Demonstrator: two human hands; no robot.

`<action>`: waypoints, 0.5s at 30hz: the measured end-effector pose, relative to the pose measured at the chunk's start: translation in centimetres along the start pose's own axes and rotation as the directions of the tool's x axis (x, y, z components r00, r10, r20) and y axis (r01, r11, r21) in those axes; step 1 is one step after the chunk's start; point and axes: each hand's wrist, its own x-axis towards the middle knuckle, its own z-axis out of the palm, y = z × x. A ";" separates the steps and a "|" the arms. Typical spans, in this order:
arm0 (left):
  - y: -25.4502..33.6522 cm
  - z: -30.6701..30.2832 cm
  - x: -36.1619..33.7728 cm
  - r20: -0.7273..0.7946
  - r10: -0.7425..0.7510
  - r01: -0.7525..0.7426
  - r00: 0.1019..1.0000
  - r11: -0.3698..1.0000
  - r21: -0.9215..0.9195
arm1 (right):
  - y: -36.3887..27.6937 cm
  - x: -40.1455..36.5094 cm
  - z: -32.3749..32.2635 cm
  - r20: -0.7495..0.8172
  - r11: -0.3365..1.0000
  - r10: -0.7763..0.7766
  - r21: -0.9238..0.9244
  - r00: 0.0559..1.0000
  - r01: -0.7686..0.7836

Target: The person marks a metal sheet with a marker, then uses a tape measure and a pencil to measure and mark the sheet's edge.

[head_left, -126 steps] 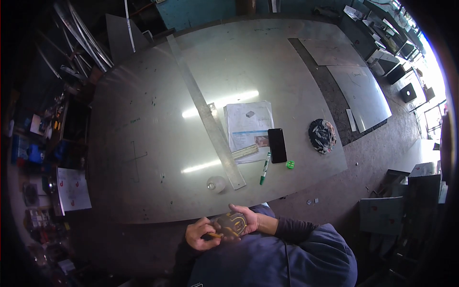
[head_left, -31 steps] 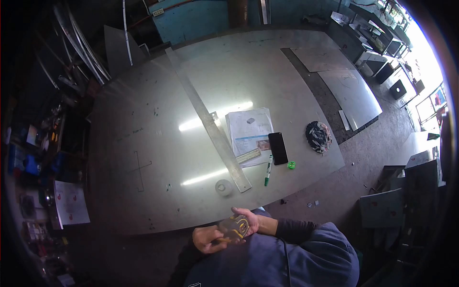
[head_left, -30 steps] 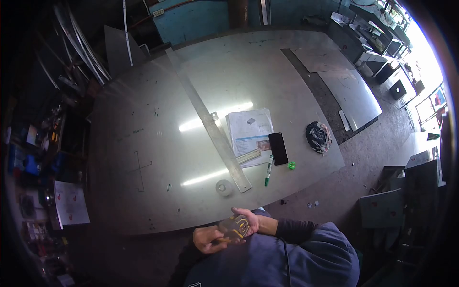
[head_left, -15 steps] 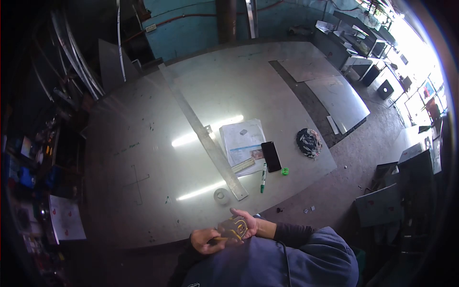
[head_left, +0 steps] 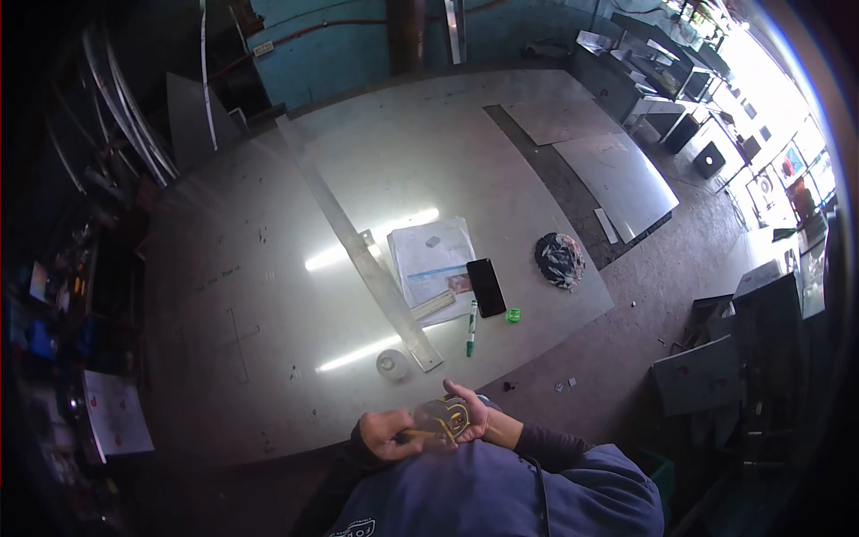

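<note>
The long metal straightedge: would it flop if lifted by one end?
The long metal straightedge is thin and flat, so it would probably sag a little yet not flop. Lying flat on the metal sheet, it should slide, not roll.

Big metal sheet (head_left: 268, 224) takes up the middle of the room, with a long straightedge (head_left: 358, 251) lying diagonally across it. Its near end sits just beside a tape roll (head_left: 391, 364). Right of the straightedge is a stack of papers (head_left: 429, 259), with a phone (head_left: 486, 287) against their right edge and a marker (head_left: 471, 328) in front. Further right there's a bundled cloth (head_left: 559, 260). At the near edge, the left hand (head_left: 386, 436) and right hand (head_left: 474, 419) meet, with a tape measure (head_left: 445, 419) between them.
</note>
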 end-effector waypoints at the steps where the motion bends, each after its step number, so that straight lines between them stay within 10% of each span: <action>1: 0.1 0.3 0.2 -0.008 -0.023 0.023 1.000 1.000 0.019 | -0.4 -0.4 0.1 -0.013 1.000 0.004 0.007 1.000 -0.004; 8: 0.9 4.5 0.1 -0.159 -0.130 0.153 0.979 0.977 0.146 | -3.0 -3.1 -1.7 -0.022 0.987 0.127 0.097 0.992 -0.124; 10: 1.8 5.7 -0.6 -0.287 -0.183 0.220 0.940 0.970 0.100 | -3.5 -3.6 -2.2 -0.297 0.981 0.179 -0.014 0.938 -0.191; 15: 4.8 8.7 -2.2 -0.587 -0.276 0.360 0.761 0.932 0.028 | -3.4 -2.7 -3.4 -0.124 0.945 0.324 0.097 0.938 -0.314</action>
